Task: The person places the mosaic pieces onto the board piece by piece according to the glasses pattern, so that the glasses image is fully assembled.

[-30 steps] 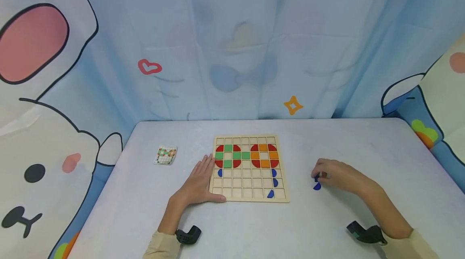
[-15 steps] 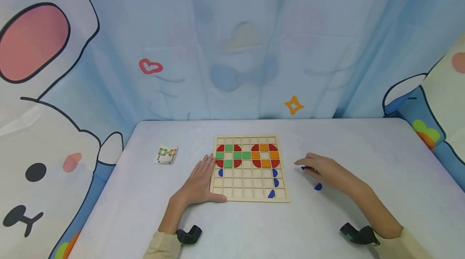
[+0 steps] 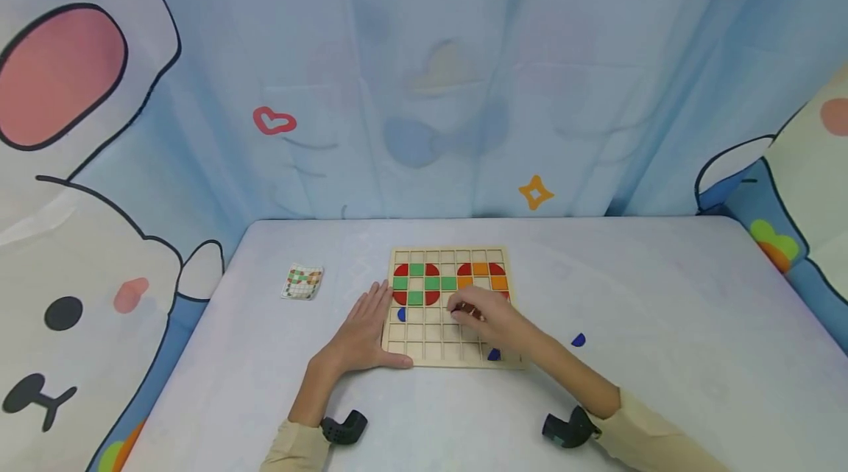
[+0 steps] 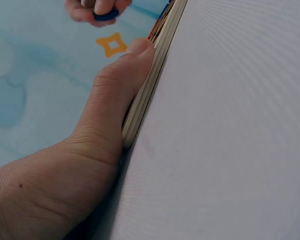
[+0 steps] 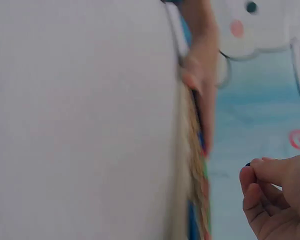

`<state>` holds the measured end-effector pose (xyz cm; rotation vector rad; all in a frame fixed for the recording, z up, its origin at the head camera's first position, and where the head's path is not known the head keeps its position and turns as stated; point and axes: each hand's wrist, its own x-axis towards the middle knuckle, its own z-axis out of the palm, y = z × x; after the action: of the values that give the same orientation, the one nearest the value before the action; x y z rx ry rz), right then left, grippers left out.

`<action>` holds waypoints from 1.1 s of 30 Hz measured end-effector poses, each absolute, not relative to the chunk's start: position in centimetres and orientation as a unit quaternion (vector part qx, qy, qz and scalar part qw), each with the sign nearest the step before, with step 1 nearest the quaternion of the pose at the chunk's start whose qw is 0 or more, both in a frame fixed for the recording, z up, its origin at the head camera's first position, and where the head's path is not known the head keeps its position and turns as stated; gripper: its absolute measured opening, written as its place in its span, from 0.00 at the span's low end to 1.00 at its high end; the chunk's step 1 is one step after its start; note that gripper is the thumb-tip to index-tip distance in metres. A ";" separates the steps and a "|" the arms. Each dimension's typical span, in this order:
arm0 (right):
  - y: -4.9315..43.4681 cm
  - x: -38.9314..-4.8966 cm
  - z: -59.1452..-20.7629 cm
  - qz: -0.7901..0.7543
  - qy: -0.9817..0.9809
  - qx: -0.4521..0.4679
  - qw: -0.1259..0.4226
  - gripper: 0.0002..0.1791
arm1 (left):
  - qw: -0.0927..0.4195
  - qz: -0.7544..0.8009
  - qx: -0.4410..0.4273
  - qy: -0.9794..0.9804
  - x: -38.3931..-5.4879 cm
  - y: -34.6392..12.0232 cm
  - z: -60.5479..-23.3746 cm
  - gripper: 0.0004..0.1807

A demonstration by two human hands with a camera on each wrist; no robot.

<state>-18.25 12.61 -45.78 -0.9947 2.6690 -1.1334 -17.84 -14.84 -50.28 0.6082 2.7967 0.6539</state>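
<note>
A wooden grid board point(image 3: 433, 350) lies on the table, with red, green and orange pieces set in its upper rows. My left hand point(image 3: 361, 332) rests along its left side, fingers straight and thumb on the near edge. Over the board's right half, my right hand point(image 3: 493, 321) pinches a small blue piece point(image 4: 106, 16) between thumb and finger. One blue piece point(image 3: 401, 314) sits in the grid at the left, another point(image 3: 494, 355) at the lower right. The right hand hides the other blue pieces in the right columns.
A loose blue piece point(image 3: 578, 340) lies on the white table point(image 3: 662, 295) right of the board. On the left is a small pattern card point(image 3: 302, 283). A printed blue curtain point(image 3: 437, 163) hangs behind the table.
My right hand has picked up a blue piece from the right of the table and carried it left over the board. The left hand has stayed still.
</note>
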 end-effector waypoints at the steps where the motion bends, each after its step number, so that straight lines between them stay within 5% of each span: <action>1: 11.7 -18.2 -46.1 -0.376 0.865 -0.328 0.054 0.05 | 0.101 0.224 0.207 0.947 -17.8 -14.9 -50.2 0.69; 8: 7.7 -18.5 -47.2 -0.345 0.869 -0.335 0.116 0.03 | 0.105 0.221 0.205 0.947 -17.7 -15.0 -50.1 0.69; 19: 7.0 -18.7 -46.8 -0.195 0.906 -0.374 0.026 0.04 | 0.104 0.217 0.207 0.948 -18.0 -15.1 -50.3 0.69; 33: 6.3 -18.4 -46.4 -0.185 0.907 -0.376 0.028 0.06 | 0.103 0.217 0.209 0.948 -17.9 -15.1 -50.2 0.69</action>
<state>-18.41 6.34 -46.41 -1.1607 2.8011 -0.5717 -17.94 -15.07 -50.20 0.6151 2.7972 0.6393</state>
